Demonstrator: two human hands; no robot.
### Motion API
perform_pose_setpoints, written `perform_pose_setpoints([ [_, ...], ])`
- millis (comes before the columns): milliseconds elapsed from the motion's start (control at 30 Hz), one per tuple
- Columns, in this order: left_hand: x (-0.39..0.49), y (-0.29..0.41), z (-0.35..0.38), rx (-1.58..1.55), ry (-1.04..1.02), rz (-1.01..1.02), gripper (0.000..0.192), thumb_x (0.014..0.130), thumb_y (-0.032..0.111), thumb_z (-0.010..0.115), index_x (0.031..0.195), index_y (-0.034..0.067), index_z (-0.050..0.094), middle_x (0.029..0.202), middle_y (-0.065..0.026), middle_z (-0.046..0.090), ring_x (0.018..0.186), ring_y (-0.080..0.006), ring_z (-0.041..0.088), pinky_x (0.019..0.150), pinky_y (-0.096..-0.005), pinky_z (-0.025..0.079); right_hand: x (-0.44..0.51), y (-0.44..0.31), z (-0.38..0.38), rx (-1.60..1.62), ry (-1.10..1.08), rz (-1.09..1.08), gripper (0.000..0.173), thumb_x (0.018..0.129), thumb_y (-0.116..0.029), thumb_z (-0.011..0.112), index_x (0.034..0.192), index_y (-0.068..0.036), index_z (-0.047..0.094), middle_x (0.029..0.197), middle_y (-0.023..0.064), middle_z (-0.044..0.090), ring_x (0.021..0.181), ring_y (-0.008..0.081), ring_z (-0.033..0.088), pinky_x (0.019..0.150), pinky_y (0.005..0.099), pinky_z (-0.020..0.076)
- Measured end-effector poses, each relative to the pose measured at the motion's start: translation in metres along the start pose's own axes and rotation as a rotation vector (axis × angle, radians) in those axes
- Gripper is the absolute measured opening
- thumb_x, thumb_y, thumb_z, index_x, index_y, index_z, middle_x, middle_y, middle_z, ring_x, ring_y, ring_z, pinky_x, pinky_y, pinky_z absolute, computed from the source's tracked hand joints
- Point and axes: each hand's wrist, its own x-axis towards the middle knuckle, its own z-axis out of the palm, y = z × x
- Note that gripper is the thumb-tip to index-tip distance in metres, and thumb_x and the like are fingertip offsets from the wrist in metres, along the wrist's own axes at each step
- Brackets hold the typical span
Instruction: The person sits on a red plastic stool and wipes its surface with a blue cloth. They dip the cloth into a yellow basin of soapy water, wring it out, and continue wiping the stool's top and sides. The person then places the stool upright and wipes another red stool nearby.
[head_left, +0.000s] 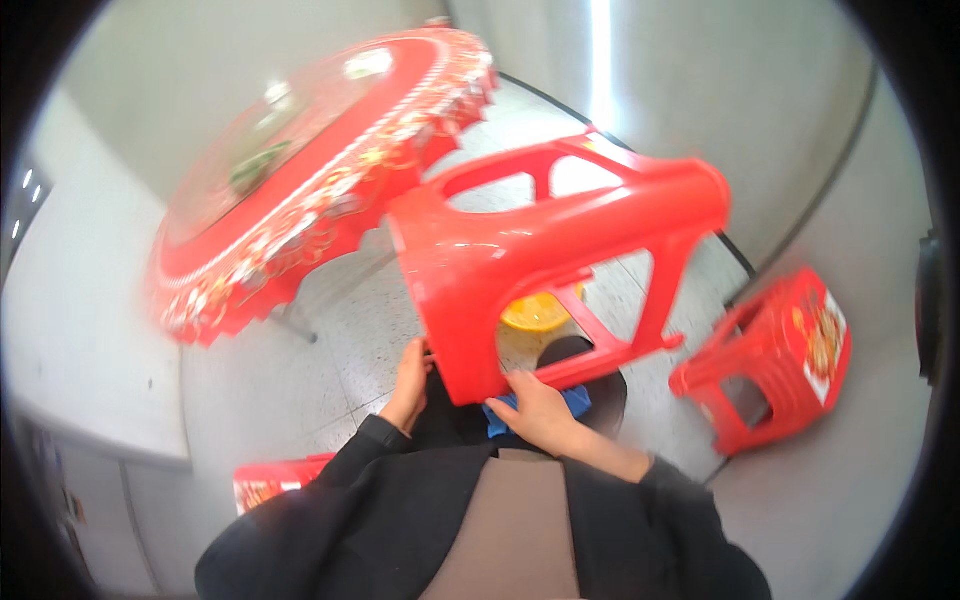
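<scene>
A glossy red plastic stool (555, 217) is held tipped on its side in front of me, its legs pointing away to the right. My left hand (409, 386) grips the near-left edge of its seat, the fingertips partly hidden behind it. My right hand (541, 412) holds the lower near corner, fingers curled over the plastic beside a leg opening. Under that wrist, a blue cloth (577, 401) lies by my dark-clothed leg, mostly covered. Through the stool's openings shows a yellow basin (541, 312) on the floor.
At the left stands a round table (330, 187) with a ruffled red patterned cover and a clear turntable bearing blurred items. Another red stool (772, 367) with a food picture is by the right wall. Part of a further red stool (281, 476) shows at lower left. Speckled tiles (352, 345) floor the room.
</scene>
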Motion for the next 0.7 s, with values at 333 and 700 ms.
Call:
perform_pose_setpoints([
  [333,-0.001,-0.043,0.028,0.281,0.134,0.277,0.047,0.115,0.035,0.039,0.132,-0.002,0.064,0.125,-0.0135,0.07,0.117,-0.0229,0.065,0.104,-0.0364,0.049,0.015,0.006,-0.025,0.26,0.196,0.062,0.03,0.097,-0.027,0.074,0.109,0.001,0.073,0.096,0.0214,0.072,0.09,0.037,0.071,0.081,0.0414,0.0537],
  [700,-0.008,-0.019,0.029,0.124,0.122,0.127,0.062,0.117,0.044,0.03,0.148,-0.005,0.052,0.143,-0.0202,0.062,0.129,-0.0263,0.059,0.111,-0.0366,0.043,0.004,0.021,-0.071,0.265,0.347,0.025,0.034,0.102,-0.028,0.07,0.085,0.001,0.062,0.068,0.0124,0.058,0.064,0.0194,0.051,0.063,0.0377,0.0442],
])
